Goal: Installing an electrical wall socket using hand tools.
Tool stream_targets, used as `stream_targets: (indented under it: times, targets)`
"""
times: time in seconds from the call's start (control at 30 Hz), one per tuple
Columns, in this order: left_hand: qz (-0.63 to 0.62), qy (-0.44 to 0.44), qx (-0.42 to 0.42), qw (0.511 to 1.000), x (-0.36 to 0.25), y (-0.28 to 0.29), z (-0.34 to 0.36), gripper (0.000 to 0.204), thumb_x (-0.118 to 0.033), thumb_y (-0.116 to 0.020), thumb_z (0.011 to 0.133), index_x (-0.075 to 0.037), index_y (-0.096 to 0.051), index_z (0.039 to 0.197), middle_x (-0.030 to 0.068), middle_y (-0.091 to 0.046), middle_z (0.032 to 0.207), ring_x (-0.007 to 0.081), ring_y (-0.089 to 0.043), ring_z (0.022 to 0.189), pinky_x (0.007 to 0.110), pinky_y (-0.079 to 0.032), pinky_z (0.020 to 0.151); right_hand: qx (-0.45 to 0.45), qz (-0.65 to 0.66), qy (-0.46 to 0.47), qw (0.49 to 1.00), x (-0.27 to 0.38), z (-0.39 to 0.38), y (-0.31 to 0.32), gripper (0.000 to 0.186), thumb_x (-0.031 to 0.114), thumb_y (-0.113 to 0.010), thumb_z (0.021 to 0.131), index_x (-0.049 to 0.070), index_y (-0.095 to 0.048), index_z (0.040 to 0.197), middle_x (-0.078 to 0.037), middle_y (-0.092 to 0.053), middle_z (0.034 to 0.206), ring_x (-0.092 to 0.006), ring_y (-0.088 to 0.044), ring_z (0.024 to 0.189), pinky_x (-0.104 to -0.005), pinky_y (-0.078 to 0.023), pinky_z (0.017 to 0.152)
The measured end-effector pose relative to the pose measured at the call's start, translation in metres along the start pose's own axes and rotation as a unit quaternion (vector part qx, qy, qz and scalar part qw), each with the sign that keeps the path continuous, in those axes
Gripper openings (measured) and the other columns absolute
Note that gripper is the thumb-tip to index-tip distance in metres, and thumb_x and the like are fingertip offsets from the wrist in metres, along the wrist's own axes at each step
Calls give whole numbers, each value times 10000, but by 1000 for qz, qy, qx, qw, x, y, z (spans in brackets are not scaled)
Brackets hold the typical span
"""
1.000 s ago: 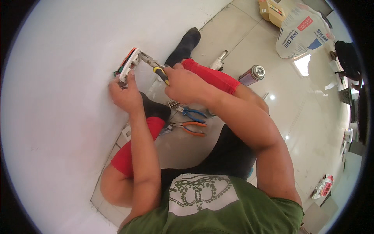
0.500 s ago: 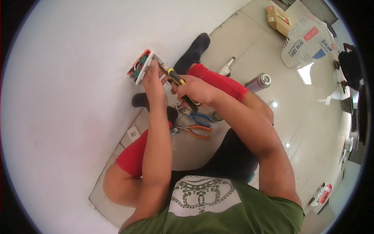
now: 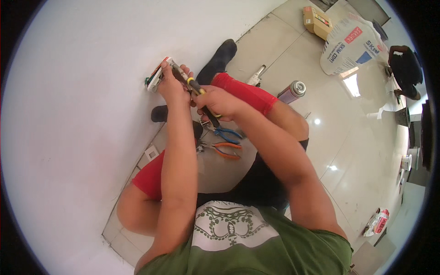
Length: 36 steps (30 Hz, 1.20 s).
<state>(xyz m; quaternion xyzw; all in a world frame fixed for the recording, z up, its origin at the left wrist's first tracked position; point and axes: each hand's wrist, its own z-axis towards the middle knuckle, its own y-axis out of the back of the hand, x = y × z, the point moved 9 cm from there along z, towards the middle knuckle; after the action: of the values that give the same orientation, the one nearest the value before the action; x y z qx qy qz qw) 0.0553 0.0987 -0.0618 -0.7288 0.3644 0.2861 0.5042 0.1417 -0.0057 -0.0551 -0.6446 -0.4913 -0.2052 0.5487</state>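
At the wall, my left hand (image 3: 173,89) is closed around the edge of a white wall-socket frame (image 3: 154,83), thumb on its upper side. The frame stands tilted out from the wall; bits of orange and green show behind it, and its inner side is mostly hidden. My right hand (image 3: 219,101) grips pliers with black and yellow handles (image 3: 194,85). Their jaws reach in between my left thumb and fingers, beside the frame; what they bite on, if anything, is hidden. Below my hands lie blue-handled pliers (image 3: 228,134) and orange-handled pliers (image 3: 225,150).
My bent legs in red frame the tools on the tiled floor. A small white square plate (image 3: 151,153) lies by the wall. To the right are a torch head (image 3: 256,76) and a gas can (image 3: 292,92). Farther off stand a cardboard box (image 3: 316,22) and a white sack (image 3: 350,48).
The view has shifted slightly. The frame has turned, so less of its orange and green back shows. My left thumb and fingers now show apart around the plier jaws; the right hand keeps its grip.
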Motion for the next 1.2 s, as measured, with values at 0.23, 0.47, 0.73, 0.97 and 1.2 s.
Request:
stream_targets:
  times: [0.23, 0.47, 0.73, 0.97, 1.2]
  targets:
    - [21, -3, 9, 1000, -8, 4, 2, 369, -431, -573, 1034, -92, -569, 1180, 124, -646, 934, 256, -669, 737, 471, -602, 720, -200, -575, 36, 793, 28, -17, -22, 431, 238, -538, 886, -33, -618, 1212, -345, -545, 1248, -481, -663, 1052, -508, -533, 946]
    - [35, 18, 14, 999, 8, -1, -10, 417, -462, -559, 1032, -75, -566, 1188, 131, -629, 922, 270, -663, 749, 493, -637, 714, -35, -63, -8, 997, -14, -31, -4, 287, 241, -620, 860, 6, -621, 1024, -152, -640, 848, -275, -668, 730, -431, -565, 655]
    - [145, 28, 1, 989, -20, 72, -20, 990, -719, -539, 934, 159, -400, 1370, 219, -638, 1063, 297, -644, 973, 477, -613, 823, -32, -242, 16, 970, -53, -207, 5, 191, 67, -586, 777, 42, -582, 966, -36, -555, 837, -133, -557, 689, -304, -438, 565]
    - [283, 86, 196, 935, 3, 26, -88, 858, -736, -388, 984, 7, -538, 1386, 141, -667, 1220, 231, -645, 1034, 430, -548, 897, -21, -215, 85, 973, -61, -197, 5, 189, 63, -604, 787, 61, -567, 972, 8, -546, 876, -98, -494, 750, -258, -414, 653]
    - [338, 207, 461, 794, -18, -17, -136, 611, -536, -414, 1060, -40, -600, 1366, 103, -664, 1298, 215, -645, 1137, 385, -514, 979, 77, -186, 72, 977, -59, -194, 12, 196, 11, -592, 750, 43, -597, 944, -67, -580, 1080, -150, -549, 917, -299, -456, 832]
